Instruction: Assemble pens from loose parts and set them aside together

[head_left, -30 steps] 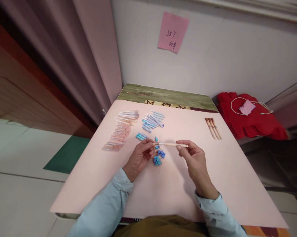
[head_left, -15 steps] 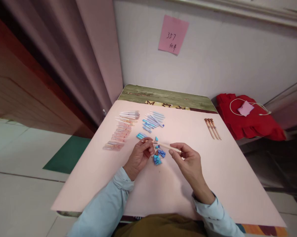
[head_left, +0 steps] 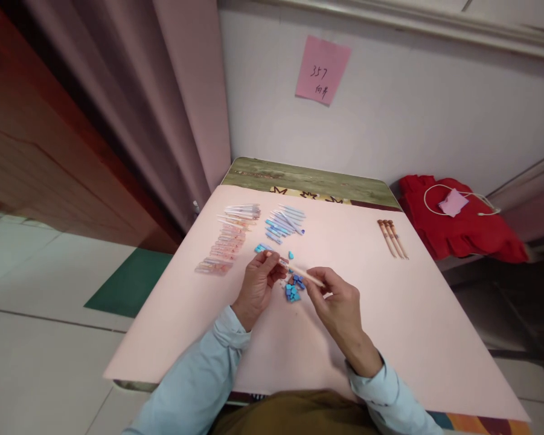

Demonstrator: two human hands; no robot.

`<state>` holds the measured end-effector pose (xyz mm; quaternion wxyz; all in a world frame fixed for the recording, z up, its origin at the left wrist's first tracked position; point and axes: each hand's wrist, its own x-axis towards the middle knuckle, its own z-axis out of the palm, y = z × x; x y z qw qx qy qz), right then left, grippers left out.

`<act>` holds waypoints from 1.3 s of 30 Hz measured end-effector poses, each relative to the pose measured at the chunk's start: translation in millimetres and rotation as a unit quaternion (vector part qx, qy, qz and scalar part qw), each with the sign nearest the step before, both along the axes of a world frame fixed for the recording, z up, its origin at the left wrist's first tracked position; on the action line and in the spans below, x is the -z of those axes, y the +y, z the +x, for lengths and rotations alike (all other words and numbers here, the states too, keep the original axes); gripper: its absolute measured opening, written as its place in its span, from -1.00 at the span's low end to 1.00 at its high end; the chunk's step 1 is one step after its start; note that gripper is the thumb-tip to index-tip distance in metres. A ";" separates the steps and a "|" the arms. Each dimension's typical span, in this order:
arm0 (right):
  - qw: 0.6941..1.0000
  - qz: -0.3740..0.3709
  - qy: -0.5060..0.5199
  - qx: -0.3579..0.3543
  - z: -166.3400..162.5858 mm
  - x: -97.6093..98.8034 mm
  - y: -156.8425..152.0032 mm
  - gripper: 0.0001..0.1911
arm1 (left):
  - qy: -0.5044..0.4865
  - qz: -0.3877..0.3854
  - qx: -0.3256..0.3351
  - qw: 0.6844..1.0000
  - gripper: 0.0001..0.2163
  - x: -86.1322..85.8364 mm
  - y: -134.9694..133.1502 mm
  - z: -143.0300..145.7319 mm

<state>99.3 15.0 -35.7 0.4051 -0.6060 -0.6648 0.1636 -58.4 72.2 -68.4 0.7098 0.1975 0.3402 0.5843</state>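
Right hand [head_left: 337, 296] has come in toward the left hand [head_left: 258, 281] over the last second; pen [head_left: 305, 277] now slants down to the right, was near level. Pen's slim, straight, pale cream, held above the table between both hands. Left thumb and fingers pinched on one end, right ones pinched on the other. Just below: loose pile of small blocky blue pieces [head_left: 293, 293], partly screened by pen and fingers. Left hand overlaps the teal sticks [head_left: 262, 247]. Beyond: slim blue pens [head_left: 287, 219], see-through pinkish pens [head_left: 229, 241] in rows. Far right: three brown-topped wooden-looking pens [head_left: 392, 240]. Smooth pink sheet [head_left: 416, 326] underneath; ruffled red cloth [head_left: 428, 229] beside table.
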 end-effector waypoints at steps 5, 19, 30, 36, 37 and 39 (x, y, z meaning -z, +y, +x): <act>0.999 0.031 -0.042 -0.005 -3.0 5.9 -1.2 -0.83 | -0.010 -0.036 -0.009 0.999 -0.63 0.3 -0.3 1.5; 0.977 0.123 -0.173 0.019 -11.6 16.7 -1.3 -0.77 | 0.018 -0.033 -0.002 0.999 -0.72 -1.1 -2.4 2.5; 0.977 0.099 -0.183 0.041 -10.0 12.2 -3.9 -0.68 | -0.011 -0.018 0.049 0.999 -0.74 3.2 -3.8 0.6; 0.973 0.021 -0.221 0.066 -11.7 8.7 -3.5 -0.54 | 0.011 0.001 0.055 0.998 -0.75 3.0 -6.7 3.7; 0.975 -0.001 -0.213 0.067 -12.6 7.6 -3.4 -0.55 | 0.012 0.000 0.052 0.999 -0.75 2.9 -6.8 4.2; 0.979 -0.048 -0.185 0.066 -14.5 5.3 -3.5 -0.66 | 0.007 -0.005 0.042 0.999 -0.74 2.7 -6.7 4.8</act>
